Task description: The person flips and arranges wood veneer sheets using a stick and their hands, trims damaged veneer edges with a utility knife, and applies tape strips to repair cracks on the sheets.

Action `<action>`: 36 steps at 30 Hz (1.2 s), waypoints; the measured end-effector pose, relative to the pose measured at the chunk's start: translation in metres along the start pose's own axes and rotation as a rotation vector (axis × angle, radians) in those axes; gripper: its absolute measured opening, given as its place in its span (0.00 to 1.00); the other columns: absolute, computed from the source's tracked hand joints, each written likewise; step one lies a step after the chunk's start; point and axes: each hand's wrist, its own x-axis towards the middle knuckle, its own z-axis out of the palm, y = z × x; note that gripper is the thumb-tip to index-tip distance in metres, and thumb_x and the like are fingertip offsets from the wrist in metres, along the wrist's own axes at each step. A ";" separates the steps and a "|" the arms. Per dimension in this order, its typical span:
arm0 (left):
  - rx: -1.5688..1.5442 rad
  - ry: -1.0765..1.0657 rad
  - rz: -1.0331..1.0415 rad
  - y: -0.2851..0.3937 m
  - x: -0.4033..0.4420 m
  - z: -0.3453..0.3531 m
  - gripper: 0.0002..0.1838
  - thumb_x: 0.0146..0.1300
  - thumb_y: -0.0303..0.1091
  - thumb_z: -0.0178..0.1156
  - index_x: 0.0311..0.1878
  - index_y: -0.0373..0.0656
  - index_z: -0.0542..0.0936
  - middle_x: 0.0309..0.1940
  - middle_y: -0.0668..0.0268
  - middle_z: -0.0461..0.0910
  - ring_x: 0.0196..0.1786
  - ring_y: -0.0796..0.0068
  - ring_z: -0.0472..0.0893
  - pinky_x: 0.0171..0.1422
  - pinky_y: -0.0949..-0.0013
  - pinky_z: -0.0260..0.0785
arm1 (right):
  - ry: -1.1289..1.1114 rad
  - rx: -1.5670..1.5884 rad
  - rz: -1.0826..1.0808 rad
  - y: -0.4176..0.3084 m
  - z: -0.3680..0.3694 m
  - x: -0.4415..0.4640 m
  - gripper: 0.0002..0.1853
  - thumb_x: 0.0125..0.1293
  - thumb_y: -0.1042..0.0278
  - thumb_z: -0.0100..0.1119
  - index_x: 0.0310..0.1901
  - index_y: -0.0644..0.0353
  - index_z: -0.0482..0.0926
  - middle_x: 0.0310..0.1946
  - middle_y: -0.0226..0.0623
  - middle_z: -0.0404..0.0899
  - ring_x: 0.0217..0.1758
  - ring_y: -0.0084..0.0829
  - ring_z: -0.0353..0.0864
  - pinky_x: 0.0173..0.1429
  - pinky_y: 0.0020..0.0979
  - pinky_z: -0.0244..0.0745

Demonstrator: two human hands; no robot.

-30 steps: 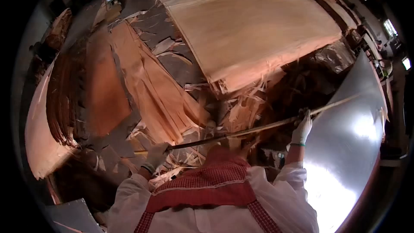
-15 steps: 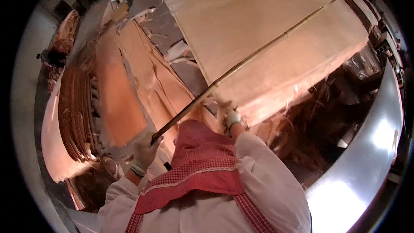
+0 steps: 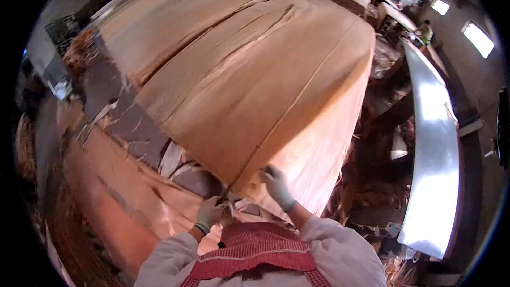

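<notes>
My left hand [image 3: 210,211], in a pale glove with a dark-edged cuff, is closed around the near end of a long thin stick [image 3: 281,115]. The stick slants away over a large stack of wood veneer sheets [image 3: 223,85]. My right hand [image 3: 278,187], gloved too, is above the near right part of the stack. Its fingers look curled together, with dark tips; what they hold, if anything, I cannot make out. The top veneer sheet shows long ripples and a raised fold on its left half.
Orange-brown veneer sheets [image 3: 114,194] lie at the lower left. Torn veneer strips [image 3: 171,159] litter the floor between them and the stack. A shiny metal sheet [image 3: 433,165] stands at the right. A person [image 3: 425,32] is far back at the right, near more stacks.
The view has turned left-to-right and up, showing more of the stack. My left hand, with the stick, has come nearer my right hand. The right hand has moved from the stack's edge over its top.
</notes>
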 end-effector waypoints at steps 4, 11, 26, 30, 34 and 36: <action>-0.323 -0.351 -0.064 -0.025 0.071 -0.021 0.19 0.63 0.42 0.61 0.47 0.36 0.76 0.33 0.56 0.81 0.35 0.61 0.81 0.41 0.60 0.72 | -0.147 -0.295 -0.002 -0.019 0.108 0.095 0.12 0.65 0.67 0.53 0.44 0.65 0.78 0.34 0.46 0.82 0.38 0.40 0.82 0.43 0.36 0.75; 0.208 -0.496 0.120 -0.182 0.073 0.066 0.24 0.70 0.47 0.49 0.52 0.32 0.69 0.32 0.46 0.81 0.35 0.45 0.82 0.40 0.49 0.73 | -0.430 -0.747 0.062 0.050 0.205 0.179 0.17 0.65 0.57 0.51 0.44 0.60 0.82 0.37 0.53 0.82 0.42 0.53 0.81 0.49 0.46 0.74; -0.183 -0.430 0.331 -0.048 0.119 -0.103 0.13 0.68 0.38 0.54 0.44 0.36 0.77 0.35 0.51 0.81 0.40 0.56 0.81 0.43 0.57 0.72 | -0.032 0.176 0.387 -0.052 0.109 0.112 0.14 0.70 0.72 0.49 0.53 0.67 0.78 0.44 0.38 0.83 0.38 0.28 0.81 0.43 0.27 0.78; -0.534 -0.547 -0.004 -0.076 0.115 -0.053 0.14 0.66 0.39 0.56 0.45 0.37 0.76 0.35 0.57 0.80 0.38 0.67 0.80 0.42 0.64 0.72 | 0.138 -0.414 0.454 0.011 0.093 0.104 0.25 0.64 0.50 0.64 0.49 0.67 0.80 0.41 0.49 0.84 0.41 0.37 0.83 0.49 0.35 0.76; -0.409 -0.588 -0.027 -0.035 0.094 -0.055 0.18 0.65 0.44 0.59 0.45 0.36 0.76 0.33 0.57 0.79 0.35 0.67 0.77 0.41 0.65 0.70 | 0.149 -0.175 0.397 0.056 0.131 0.096 0.26 0.65 0.54 0.62 0.52 0.71 0.75 0.44 0.46 0.81 0.44 0.33 0.78 0.48 0.33 0.74; -0.491 -0.690 0.085 -0.029 0.092 -0.048 0.22 0.67 0.49 0.58 0.47 0.36 0.76 0.33 0.59 0.79 0.35 0.69 0.77 0.41 0.67 0.71 | 0.173 -0.047 0.375 0.024 0.143 0.092 0.22 0.68 0.58 0.58 0.54 0.69 0.74 0.40 0.39 0.79 0.42 0.26 0.74 0.47 0.30 0.72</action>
